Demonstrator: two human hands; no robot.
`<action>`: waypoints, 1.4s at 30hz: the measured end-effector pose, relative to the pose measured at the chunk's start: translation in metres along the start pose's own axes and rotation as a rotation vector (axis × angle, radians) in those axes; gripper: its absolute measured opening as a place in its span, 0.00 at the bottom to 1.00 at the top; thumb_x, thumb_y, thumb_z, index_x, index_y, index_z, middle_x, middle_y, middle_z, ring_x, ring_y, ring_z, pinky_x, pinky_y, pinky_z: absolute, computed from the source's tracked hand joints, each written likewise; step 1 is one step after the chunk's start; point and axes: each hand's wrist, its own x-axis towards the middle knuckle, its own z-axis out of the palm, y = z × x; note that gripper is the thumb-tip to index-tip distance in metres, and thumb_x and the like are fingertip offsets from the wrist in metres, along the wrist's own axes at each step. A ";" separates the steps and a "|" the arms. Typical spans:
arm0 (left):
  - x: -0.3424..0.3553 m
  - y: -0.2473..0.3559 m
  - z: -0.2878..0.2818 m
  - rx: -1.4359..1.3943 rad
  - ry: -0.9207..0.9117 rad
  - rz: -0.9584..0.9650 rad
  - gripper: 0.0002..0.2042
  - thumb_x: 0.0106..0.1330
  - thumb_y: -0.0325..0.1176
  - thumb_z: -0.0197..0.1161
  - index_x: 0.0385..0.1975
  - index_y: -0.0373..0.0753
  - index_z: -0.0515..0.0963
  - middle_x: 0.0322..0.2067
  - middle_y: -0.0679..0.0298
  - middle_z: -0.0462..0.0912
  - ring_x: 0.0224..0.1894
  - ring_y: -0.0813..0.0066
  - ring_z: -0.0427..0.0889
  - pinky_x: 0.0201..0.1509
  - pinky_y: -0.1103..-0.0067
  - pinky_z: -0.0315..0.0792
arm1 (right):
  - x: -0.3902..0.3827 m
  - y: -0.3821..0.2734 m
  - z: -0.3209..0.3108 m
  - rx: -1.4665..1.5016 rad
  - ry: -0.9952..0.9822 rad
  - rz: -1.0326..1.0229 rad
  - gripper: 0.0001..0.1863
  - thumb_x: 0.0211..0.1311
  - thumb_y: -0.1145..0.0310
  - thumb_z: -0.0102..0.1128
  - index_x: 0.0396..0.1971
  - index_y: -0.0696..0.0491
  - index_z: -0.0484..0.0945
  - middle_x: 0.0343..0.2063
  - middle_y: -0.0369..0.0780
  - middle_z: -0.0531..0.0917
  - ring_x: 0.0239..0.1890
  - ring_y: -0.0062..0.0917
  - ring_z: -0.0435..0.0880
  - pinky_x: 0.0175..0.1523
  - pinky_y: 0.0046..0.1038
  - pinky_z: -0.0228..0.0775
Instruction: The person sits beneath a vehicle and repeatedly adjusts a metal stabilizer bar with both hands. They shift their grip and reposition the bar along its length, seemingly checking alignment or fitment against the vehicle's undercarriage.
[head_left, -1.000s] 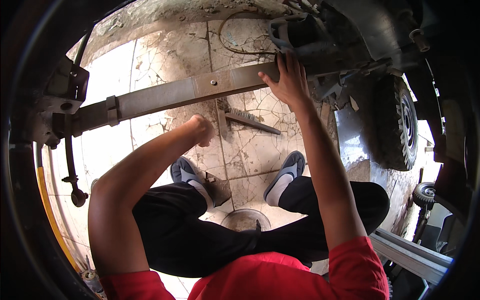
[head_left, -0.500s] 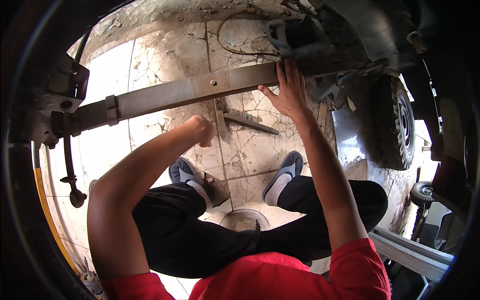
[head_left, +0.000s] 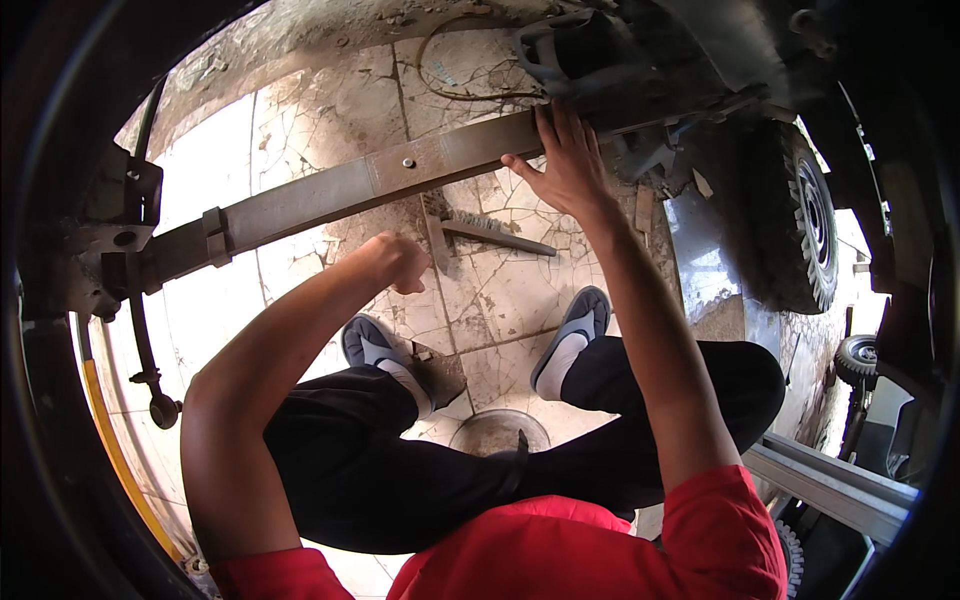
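A leaf spring [head_left: 310, 198] is stretched across the view, with its right portion covered by the right hand [head_left: 568, 165].
At the left, the spring is wrapped by a metal clip [head_left: 216, 237]; below the spring's middle and apart from it, the left hand [head_left: 402, 264] is held bent at the wrist, its fingers mostly hidden, so its grip cannot be told. Farther right, a wire brush [head_left: 497, 239] is seen on the cracked tile floor [head_left: 480, 305]; next, the right hand's fingers are laid over the spring, thumb spread apart.
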 end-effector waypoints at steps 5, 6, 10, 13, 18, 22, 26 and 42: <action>0.005 -0.004 0.007 0.019 -0.077 -0.013 0.21 0.63 0.51 0.65 0.42 0.37 0.86 0.42 0.52 0.88 0.48 0.54 0.86 0.50 0.63 0.79 | 0.030 0.003 0.004 -0.044 0.003 0.006 0.52 0.60 0.28 0.55 0.69 0.58 0.62 0.68 0.54 0.63 0.73 0.46 0.58 0.75 0.47 0.52; 0.003 -0.003 0.005 0.014 -0.072 -0.013 0.22 0.64 0.51 0.64 0.43 0.37 0.86 0.42 0.52 0.88 0.49 0.54 0.86 0.50 0.63 0.79 | 0.038 0.005 0.006 -0.050 0.012 0.012 0.51 0.60 0.28 0.55 0.68 0.58 0.63 0.67 0.54 0.64 0.73 0.46 0.58 0.75 0.46 0.52; 0.001 0.007 -0.020 -0.027 -0.139 -0.034 0.27 0.65 0.52 0.63 0.57 0.40 0.77 0.50 0.52 0.84 0.55 0.53 0.82 0.59 0.62 0.75 | 0.042 0.006 0.010 -0.062 0.023 0.028 0.51 0.60 0.28 0.54 0.66 0.59 0.64 0.66 0.54 0.65 0.73 0.46 0.59 0.75 0.46 0.52; -0.005 0.009 -0.022 -0.097 -0.092 -0.003 0.29 0.65 0.53 0.64 0.61 0.41 0.76 0.53 0.52 0.83 0.57 0.53 0.81 0.62 0.63 0.73 | 0.021 -0.007 0.008 -0.048 0.023 0.001 0.52 0.60 0.28 0.54 0.69 0.59 0.62 0.68 0.54 0.63 0.74 0.46 0.58 0.75 0.46 0.52; 0.001 0.021 -0.021 -0.087 -0.161 -0.004 0.29 0.65 0.52 0.63 0.63 0.43 0.74 0.55 0.53 0.82 0.59 0.52 0.79 0.64 0.64 0.71 | -0.012 -0.013 0.004 -0.065 0.017 0.010 0.53 0.61 0.27 0.51 0.71 0.57 0.60 0.72 0.54 0.59 0.75 0.45 0.56 0.75 0.48 0.50; 0.005 0.010 -0.013 -0.100 -0.083 0.042 0.27 0.65 0.51 0.63 0.59 0.42 0.77 0.53 0.54 0.84 0.56 0.52 0.81 0.60 0.64 0.74 | 0.020 -0.009 0.007 -0.050 0.005 0.034 0.52 0.61 0.27 0.51 0.70 0.57 0.63 0.71 0.54 0.60 0.75 0.45 0.56 0.76 0.47 0.49; 0.005 0.005 -0.021 -0.076 -0.018 0.018 0.23 0.64 0.51 0.64 0.52 0.42 0.81 0.46 0.55 0.86 0.50 0.53 0.84 0.52 0.65 0.78 | 0.060 0.004 0.011 -0.047 -0.115 0.091 0.51 0.62 0.27 0.50 0.69 0.57 0.64 0.70 0.54 0.61 0.75 0.46 0.55 0.77 0.46 0.47; -0.010 0.020 -0.037 -0.048 -0.064 0.016 0.24 0.69 0.53 0.58 0.51 0.38 0.84 0.52 0.54 0.85 0.56 0.54 0.82 0.58 0.64 0.75 | 0.028 -0.004 0.005 -0.033 -0.042 0.133 0.52 0.61 0.29 0.54 0.72 0.56 0.59 0.73 0.55 0.55 0.77 0.46 0.51 0.77 0.49 0.46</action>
